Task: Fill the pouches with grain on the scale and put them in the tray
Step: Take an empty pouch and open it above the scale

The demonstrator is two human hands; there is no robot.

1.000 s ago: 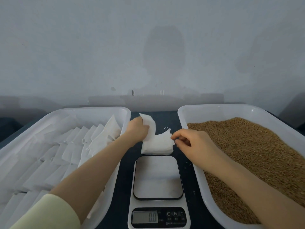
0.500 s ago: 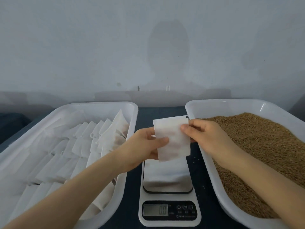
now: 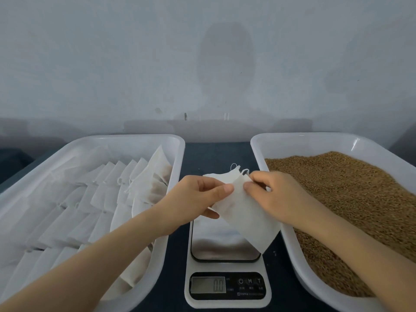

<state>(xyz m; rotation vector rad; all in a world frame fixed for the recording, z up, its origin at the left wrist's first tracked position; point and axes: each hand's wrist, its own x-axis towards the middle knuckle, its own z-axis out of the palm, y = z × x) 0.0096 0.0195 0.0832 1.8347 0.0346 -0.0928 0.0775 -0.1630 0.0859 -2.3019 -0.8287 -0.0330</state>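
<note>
Pouch, scale, grain and two trays, lower half of frame.
White drawstring pouch (image 3: 245,215), flat and tilted, pinched near its top by left hand (image 3: 193,199) and right hand (image 3: 276,194) above the scale (image 3: 225,246) at bottom centre, which reads 0.0; brown grain (image 3: 351,199) heaped in right tray (image 3: 315,137); white pouches (image 3: 101,194) in overlapping rows in left tray (image 3: 126,138).

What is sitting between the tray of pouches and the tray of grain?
In the head view, a scale sits between them on the dark table; the left hand and right hand hold a pouch above it.
</note>
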